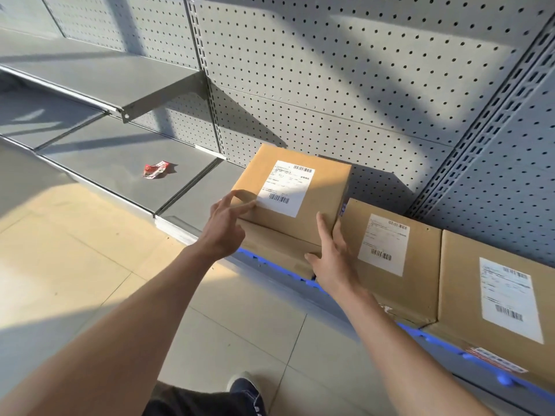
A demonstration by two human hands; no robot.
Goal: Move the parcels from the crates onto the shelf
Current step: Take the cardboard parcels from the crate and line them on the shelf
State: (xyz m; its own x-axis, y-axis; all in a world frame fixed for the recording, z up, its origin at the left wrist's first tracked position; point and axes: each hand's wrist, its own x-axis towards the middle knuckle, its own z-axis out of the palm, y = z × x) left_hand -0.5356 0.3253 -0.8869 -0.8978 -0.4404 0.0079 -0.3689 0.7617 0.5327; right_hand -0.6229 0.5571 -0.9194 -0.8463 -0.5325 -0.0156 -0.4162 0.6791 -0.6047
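Cardboard parcel, top one [295,193]: it sat on a flatter brown box [279,250], at about 12 o'clock from your hands, close to the perforated back panel [360,85] of the shelf unit.
Label on it [286,187]: white, with two barcodes, facing up and toward you.
Your left hand [226,226]: it reached to the left front corner of the top parcel; the fingers [244,207] were straight and spread apart, the tips touching the upper face near the label. They did not curl round anything.
Your right hand [333,253]: it lay flat against the right front side of the same parcel, fingers straight and held together, thumb [310,259] apart and pointing to 9 o'clock, on the lower box.
Second parcel [393,259]: at 3 o'clock from the top parcel, just beside it, also with a white label.
Third parcel [498,301]: further to 3 o'clock, touching the second one.
Grey shelf [192,199]: the lowest board; it carried the parcels and ran away to 9 o'clock.
Red and white wrapper [156,170]: crumpled, on the shelf at 9 o'clock, well apart from the parcels.
Blue edge [435,340]: some blue plastic showed under the front of the boxes; you could not tell what it was.
Floor [90,265]: pale tiles, partly in sunlight.
Your shoe [243,385]: dark, at 6 o'clock.
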